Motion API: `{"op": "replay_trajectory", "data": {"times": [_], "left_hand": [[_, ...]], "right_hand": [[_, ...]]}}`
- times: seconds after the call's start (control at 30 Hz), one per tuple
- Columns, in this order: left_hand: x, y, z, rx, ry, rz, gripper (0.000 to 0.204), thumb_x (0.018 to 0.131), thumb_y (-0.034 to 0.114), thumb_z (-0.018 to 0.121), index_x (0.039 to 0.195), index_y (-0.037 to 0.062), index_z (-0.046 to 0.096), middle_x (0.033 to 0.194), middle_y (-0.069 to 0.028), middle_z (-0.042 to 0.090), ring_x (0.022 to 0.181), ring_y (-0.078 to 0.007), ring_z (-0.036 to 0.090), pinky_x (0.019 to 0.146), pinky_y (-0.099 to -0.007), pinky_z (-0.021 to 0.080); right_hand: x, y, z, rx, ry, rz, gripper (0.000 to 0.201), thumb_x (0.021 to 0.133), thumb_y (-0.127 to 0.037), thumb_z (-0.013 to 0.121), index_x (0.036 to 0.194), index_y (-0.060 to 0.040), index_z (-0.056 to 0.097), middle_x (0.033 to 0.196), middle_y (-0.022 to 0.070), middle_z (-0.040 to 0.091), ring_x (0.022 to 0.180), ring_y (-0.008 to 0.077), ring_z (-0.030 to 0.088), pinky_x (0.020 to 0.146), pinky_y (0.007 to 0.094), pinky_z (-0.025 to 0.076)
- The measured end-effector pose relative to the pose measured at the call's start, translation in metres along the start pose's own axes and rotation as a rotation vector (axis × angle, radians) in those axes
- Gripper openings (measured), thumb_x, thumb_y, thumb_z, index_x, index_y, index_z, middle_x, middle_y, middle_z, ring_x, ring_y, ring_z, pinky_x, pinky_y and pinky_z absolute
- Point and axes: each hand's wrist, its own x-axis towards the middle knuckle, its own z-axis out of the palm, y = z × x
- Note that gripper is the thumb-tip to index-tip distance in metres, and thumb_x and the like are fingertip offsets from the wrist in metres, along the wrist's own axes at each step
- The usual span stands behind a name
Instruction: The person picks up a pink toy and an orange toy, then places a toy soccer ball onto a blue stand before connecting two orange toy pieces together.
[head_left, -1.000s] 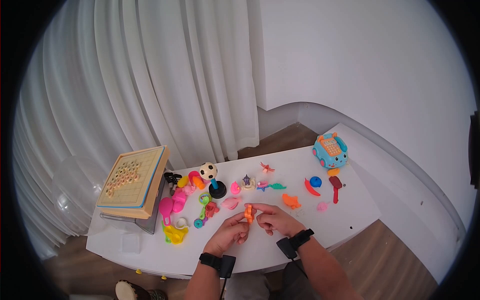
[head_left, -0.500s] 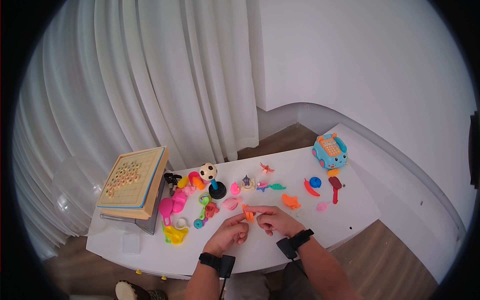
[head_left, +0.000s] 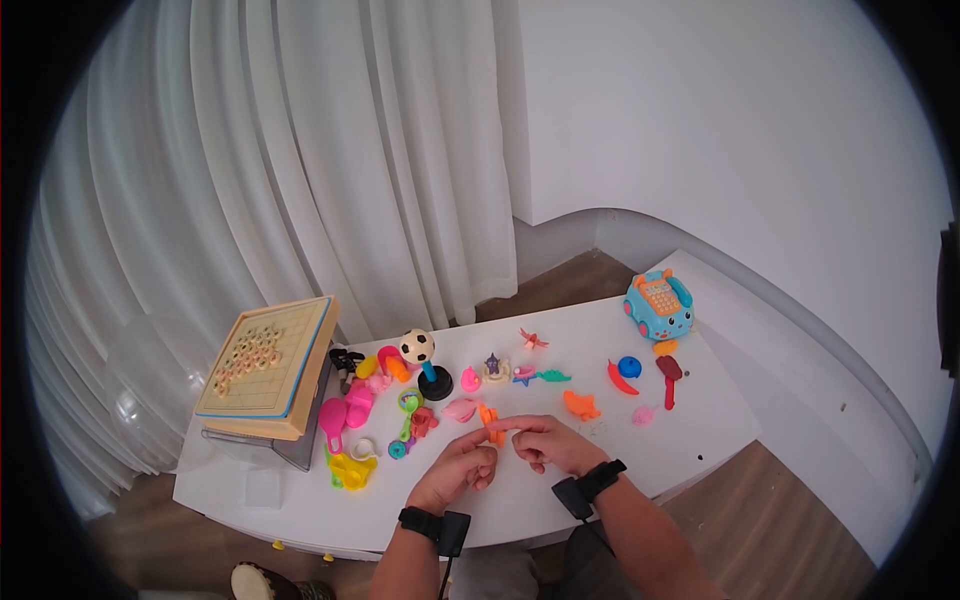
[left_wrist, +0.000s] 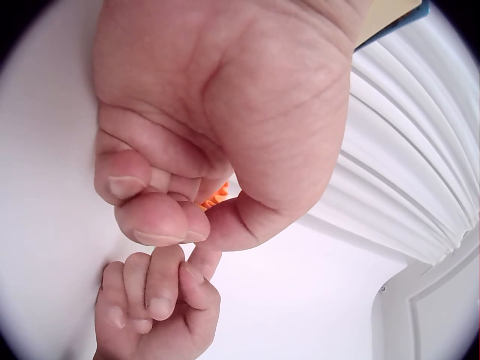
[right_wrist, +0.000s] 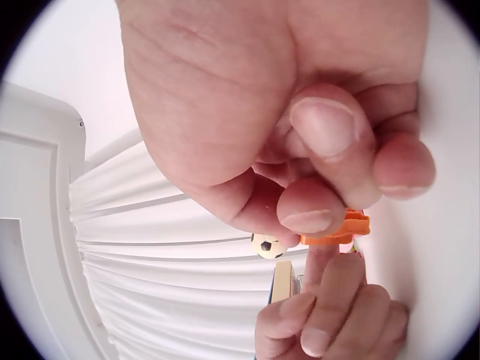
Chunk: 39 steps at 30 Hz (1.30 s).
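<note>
A small orange plastic toy with a ridged edge [head_left: 489, 415] stands just beyond the two fingertips near the table's front middle; its exact kind does not show. My left hand [head_left: 456, 472] points at it with a straight index finger, the other fingers bent inward. From the opposite side my right hand [head_left: 556, 444] reaches its index finger across, fingertips of both hands nearly meeting at the toy. In the right wrist view the orange toy [right_wrist: 358, 223] shows behind the right fingers. The left wrist view has only a sliver of the toy [left_wrist: 217, 196], mostly hidden by the left fingers.
Left of the hands lie a pink shell-like toy [head_left: 460, 410], a football on a black stand [head_left: 436, 381] and yellow moulds [head_left: 350, 471]. A board game [head_left: 265, 365] stands far left. To the right are an orange toy [head_left: 580, 404], a red chilli [head_left: 622, 379] and a toy phone [head_left: 660, 305].
The orange toy has shifted slightly left and away from me and leans differently between the index fingers. Both hands stay nearly in place, the right index fingertip a little lower.
</note>
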Motion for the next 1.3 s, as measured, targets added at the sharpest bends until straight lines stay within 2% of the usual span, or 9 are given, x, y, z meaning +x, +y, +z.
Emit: {"op": "replay_trajectory", "data": {"times": [0.2, 0.33, 0.6, 0.8, 0.87, 0.97, 1.03, 1.13, 1.3], "left_hand": [[-0.003, 0.003, 0.004, 0.019, -0.017, 0.008, 0.065, 0.096, 0.005, 0.057, 0.159, 0.0048, 0.042, 0.074, 0.0, 0.051, 0.059, -0.0121, 0.048, 0.055, -0.0252, 0.039], [-0.011, 0.009, 0.017, 0.014, 0.013, 0.086, 0.062, 0.096, 0.004, 0.057, 0.157, 0.0047, 0.046, 0.074, 0.0003, 0.05, 0.059, -0.012, 0.047, 0.056, -0.0253, 0.039], [-0.002, 0.001, 0.007, 0.054, 0.002, 0.015, 0.061, 0.095, 0.007, 0.058, 0.155, 0.004, 0.048, 0.072, 0.0018, 0.048, 0.059, -0.0103, 0.047, 0.054, -0.025, 0.038], [-0.009, 0.004, 0.02, 0.065, 0.055, 0.073, 0.059, 0.097, 0.005, 0.057, 0.155, 0.0037, 0.048, 0.073, 0.0009, 0.05, 0.058, -0.0111, 0.048, 0.055, -0.0247, 0.039], [-0.006, 0.0, 0.016, 0.051, 0.077, 0.085, 0.059, 0.097, 0.005, 0.057, 0.155, 0.0039, 0.048, 0.073, 0.0008, 0.051, 0.058, -0.0112, 0.048, 0.055, -0.0248, 0.039], [-0.003, -0.002, 0.012, 0.085, 0.039, 0.052, 0.057, 0.098, 0.007, 0.058, 0.154, 0.0049, 0.05, 0.073, 0.0009, 0.052, 0.058, -0.0113, 0.048, 0.055, -0.0254, 0.039], [-0.004, -0.002, 0.016, 0.149, 0.07, 0.023, 0.053, 0.092, 0.007, 0.058, 0.145, 0.0055, 0.059, 0.072, 0.0016, 0.052, 0.059, -0.0098, 0.05, 0.054, -0.0249, 0.039], [-0.008, -0.002, 0.021, 0.218, 0.091, 0.051, 0.052, 0.09, 0.007, 0.058, 0.142, 0.0053, 0.063, 0.073, 0.0012, 0.054, 0.06, -0.0098, 0.052, 0.055, -0.0248, 0.04], [-0.01, -0.01, 0.021, 0.285, 0.117, 0.071, 0.054, 0.089, 0.007, 0.058, 0.143, 0.0058, 0.063, 0.076, 0.0005, 0.058, 0.062, -0.0099, 0.055, 0.057, -0.0248, 0.042]], "right_hand": [[0.001, -0.002, 0.003, 0.042, 0.076, 0.044, 0.056, 0.097, -0.008, 0.052, 0.152, -0.0045, 0.057, 0.069, -0.0034, 0.047, 0.057, 0.0072, 0.043, 0.056, 0.025, 0.044], [0.006, 0.009, -0.005, 0.019, 0.053, 0.071, 0.052, 0.096, -0.01, 0.052, 0.147, -0.0051, 0.061, 0.069, -0.0033, 0.048, 0.058, 0.0073, 0.045, 0.056, 0.0253, 0.044], [-0.003, -0.004, 0.005, 0.043, 0.063, -0.018, 0.049, 0.097, -0.009, 0.052, 0.145, -0.0028, 0.062, 0.07, -0.0029, 0.048, 0.057, 0.0076, 0.045, 0.055, 0.0253, 0.044], [0.003, 0.004, 0.003, -0.032, 0.1, 0.081, 0.047, 0.096, -0.008, 0.052, 0.142, -0.0032, 0.064, 0.07, -0.0026, 0.049, 0.058, 0.0079, 0.046, 0.055, 0.0252, 0.044], [0.005, 0.01, -0.002, -0.045, 0.023, 0.028, 0.049, 0.095, -0.01, 0.051, 0.142, -0.0045, 0.065, 0.07, -0.0034, 0.05, 0.059, 0.0071, 0.047, 0.054, 0.025, 0.045], [-0.001, 0.003, 0.004, 0.001, 0.05, -0.018, 0.051, 0.095, -0.01, 0.051, 0.143, -0.0046, 0.065, 0.07, -0.0027, 0.051, 0.059, 0.007, 0.048, 0.053, 0.0246, 0.045], [-0.002, 0.003, 0.005, 0.003, 0.056, -0.036, 0.052, 0.095, -0.009, 0.051, 0.146, -0.0048, 0.063, 0.069, -0.003, 0.05, 0.058, 0.0072, 0.047, 0.054, 0.0244, 0.044], [-0.003, 0.004, 0.009, -0.02, 0.079, -0.032, 0.054, 0.096, -0.009, 0.051, 0.149, -0.0058, 0.061, 0.069, -0.0035, 0.049, 0.058, 0.0072, 0.047, 0.056, 0.024, 0.044], [-0.008, 0.007, 0.011, -0.032, 0.083, 0.013, 0.051, 0.095, -0.012, 0.053, 0.145, -0.0068, 0.063, 0.071, -0.0037, 0.05, 0.06, 0.0069, 0.047, 0.056, 0.0239, 0.044]]}}
